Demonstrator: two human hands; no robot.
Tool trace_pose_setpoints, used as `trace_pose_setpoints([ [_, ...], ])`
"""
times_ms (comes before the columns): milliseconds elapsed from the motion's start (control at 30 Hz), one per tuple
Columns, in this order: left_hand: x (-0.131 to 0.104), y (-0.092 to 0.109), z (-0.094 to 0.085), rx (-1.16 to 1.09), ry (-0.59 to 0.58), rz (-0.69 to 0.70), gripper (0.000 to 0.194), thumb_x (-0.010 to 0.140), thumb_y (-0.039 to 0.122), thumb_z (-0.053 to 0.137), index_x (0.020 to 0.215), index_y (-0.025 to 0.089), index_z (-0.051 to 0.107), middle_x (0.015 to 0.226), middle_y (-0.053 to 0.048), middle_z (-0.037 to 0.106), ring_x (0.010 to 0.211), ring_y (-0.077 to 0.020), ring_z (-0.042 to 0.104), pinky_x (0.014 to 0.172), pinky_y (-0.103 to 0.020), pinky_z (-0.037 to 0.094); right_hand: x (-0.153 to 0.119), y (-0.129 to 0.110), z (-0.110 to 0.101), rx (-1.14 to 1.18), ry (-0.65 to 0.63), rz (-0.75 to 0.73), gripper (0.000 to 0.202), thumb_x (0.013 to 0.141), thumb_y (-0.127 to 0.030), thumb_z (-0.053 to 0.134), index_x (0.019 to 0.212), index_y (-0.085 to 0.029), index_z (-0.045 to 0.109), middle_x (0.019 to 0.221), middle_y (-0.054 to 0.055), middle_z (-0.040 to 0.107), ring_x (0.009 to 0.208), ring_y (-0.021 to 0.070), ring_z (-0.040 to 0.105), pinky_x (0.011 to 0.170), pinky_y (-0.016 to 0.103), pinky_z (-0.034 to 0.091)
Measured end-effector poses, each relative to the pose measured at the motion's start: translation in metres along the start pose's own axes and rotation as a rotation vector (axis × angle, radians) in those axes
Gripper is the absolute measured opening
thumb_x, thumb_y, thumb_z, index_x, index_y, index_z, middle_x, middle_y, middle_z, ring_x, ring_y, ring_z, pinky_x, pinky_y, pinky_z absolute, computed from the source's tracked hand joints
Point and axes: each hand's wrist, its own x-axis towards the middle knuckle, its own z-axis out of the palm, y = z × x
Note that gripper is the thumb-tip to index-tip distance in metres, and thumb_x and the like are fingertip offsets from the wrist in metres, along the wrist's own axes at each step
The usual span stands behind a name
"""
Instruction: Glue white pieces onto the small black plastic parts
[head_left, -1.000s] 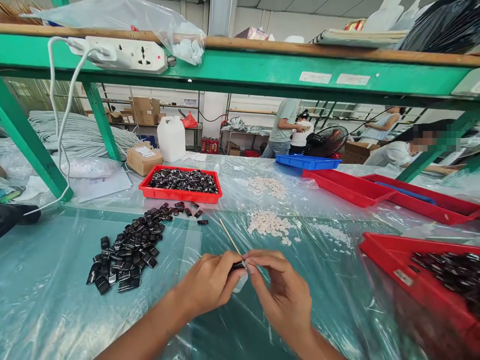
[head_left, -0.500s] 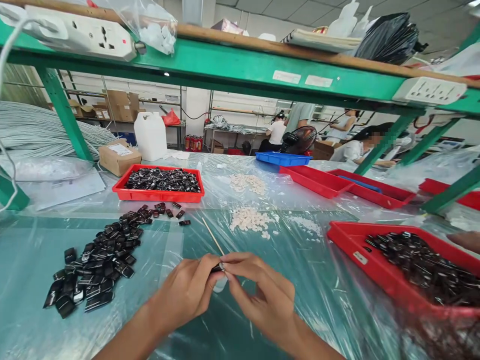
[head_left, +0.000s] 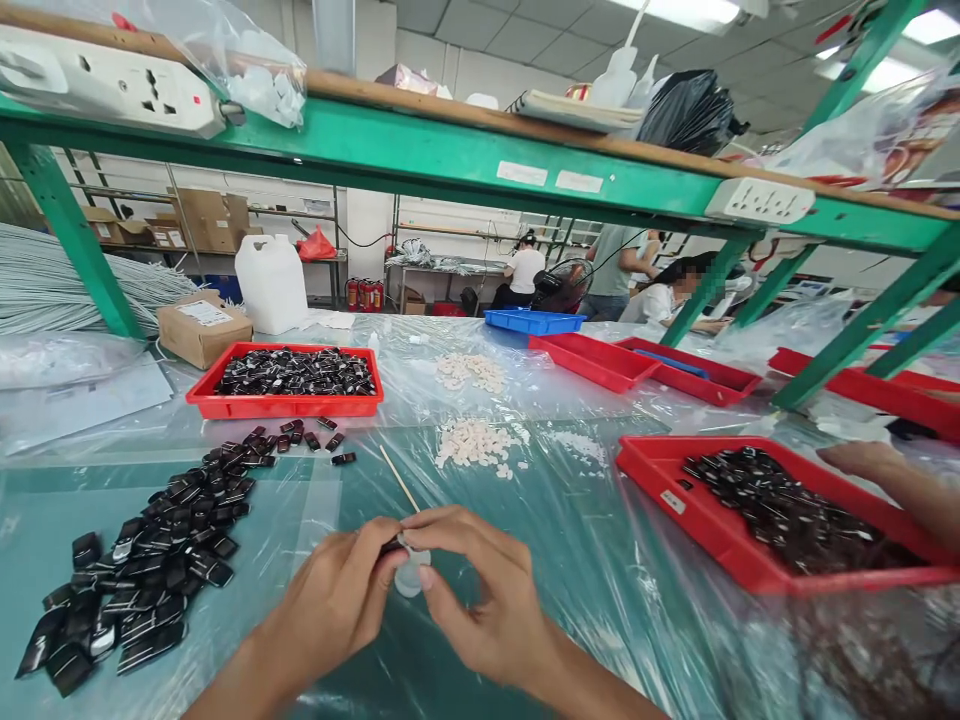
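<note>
My left hand (head_left: 341,580) pinches a small dark piece (head_left: 390,546) between thumb and fingers, mostly covered by the fingertips. My right hand (head_left: 480,590) meets it at the piece's near end, thumb and forefinger curled. Between and below the fingertips shows a round translucent thing (head_left: 409,580); whether it is held or rests on the table I cannot tell. A thin pale stick (head_left: 399,478) slants away from the right fingertips, and its grip is hidden. Left of my hands lies a heap of small glossy black pieces (head_left: 161,560).
A red tray (head_left: 285,406) of black pieces stands behind the heap. Small cream pieces (head_left: 476,445) lie in piles ahead. Another person's hand (head_left: 870,465) reaches over the right red tray (head_left: 712,520). A green shelf frame (head_left: 420,150) spans the table, with legs on both sides.
The view has swung slightly right, so things sit further left. My right thumb has moved away from the forefinger, and more of the round translucent thing shows. The other person's hand reaches further into view.
</note>
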Motion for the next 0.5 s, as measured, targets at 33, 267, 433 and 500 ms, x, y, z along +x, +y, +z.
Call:
trace_pose_setpoints([
  [33, 0.001, -0.002, -0.003, -0.005, -0.007, 0.003, 0.021, 0.101, 0.026, 0.041, 0.112, 0.031, 0.058, 0.081, -0.001, 0.073, 0.06, -0.0205, 0.068, 0.056, -0.032, 0.054, -0.001, 0.002, -0.001, 0.001, -0.016, 0.016, 0.05, 0.088, -0.014, 0.057, 0.132, -0.039, 0.064, 0.109, 0.003, 0.081, 0.1, 0.0191, 0.079, 0.087, 0.029, 0.067],
  [267, 0.007, -0.027, -0.007, 0.043, 0.018, -0.068, 0.01, 0.092, 0.038, 0.058, 0.09, 0.032, 0.05, 0.05, 0.012, 0.049, 0.04, -0.014, 0.048, 0.052, -0.026, 0.042, 0.002, 0.064, -0.009, -0.187, 0.052, 0.175, 0.032, 0.1, -0.024, 0.042, 0.12, -0.028, 0.067, 0.11, 0.006, 0.075, 0.098, 0.0157, 0.076, 0.087, 0.028, 0.064],
  [433, 0.007, -0.054, -0.003, -0.031, 0.021, -0.165, 0.011, 0.09, 0.03, 0.053, 0.082, 0.027, 0.048, 0.056, 0.01, 0.044, 0.043, -0.0098, 0.042, 0.046, -0.019, 0.035, -0.003, 0.12, -0.009, -0.282, 0.02, 0.29, 0.016, 0.1, -0.029, 0.056, 0.105, -0.021, 0.069, 0.1, 0.005, 0.074, 0.085, 0.0154, 0.073, 0.079, 0.033, 0.065],
  [500, 0.005, -0.067, -0.001, -0.051, 0.012, -0.228, 0.01, 0.087, 0.031, 0.052, 0.08, 0.027, 0.045, 0.054, 0.011, 0.037, 0.044, -0.0106, 0.036, 0.045, -0.02, 0.031, -0.006, 0.13, -0.008, -0.299, -0.02, 0.323, 0.02, 0.1, -0.034, 0.061, 0.108, -0.017, 0.068, 0.1, 0.003, 0.073, 0.085, 0.0142, 0.071, 0.078, 0.033, 0.063],
])
